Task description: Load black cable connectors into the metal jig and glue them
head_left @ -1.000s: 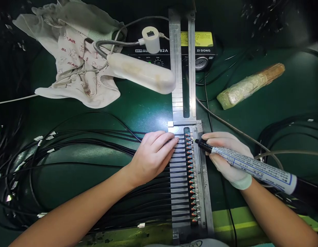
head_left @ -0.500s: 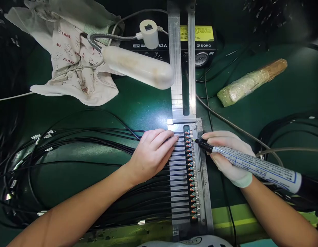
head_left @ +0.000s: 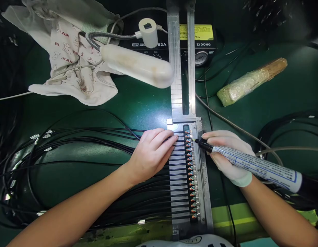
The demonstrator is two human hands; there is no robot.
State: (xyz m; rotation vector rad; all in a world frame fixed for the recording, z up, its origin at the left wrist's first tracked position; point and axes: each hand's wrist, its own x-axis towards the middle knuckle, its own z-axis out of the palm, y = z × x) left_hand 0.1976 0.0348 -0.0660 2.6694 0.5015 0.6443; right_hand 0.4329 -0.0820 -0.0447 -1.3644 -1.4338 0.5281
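My bare left hand lies palm down, fingers bent and close together over the black cables near the upper end of the metal fixture. Its thumb is hidden beneath the hand. The cables lie side by side across the fixture, their ends showing small coloured wires and metal connectors. My right hand, in a whitish glove or finger covers, is closed around a marker pen with a printed label. The pen's thin tip points left at the connectors near the top of the row; contact is too small to tell.
A white lamp on a bendy neck lights the fixture from above. Behind stands a black control box with a gauge. A wrapped bar lies at right, a printed cloth at upper left. Coiled cables spread at left.
The pen tip has shifted very slightly to the right. The whole view has drifted a little; both hands otherwise keep their places.
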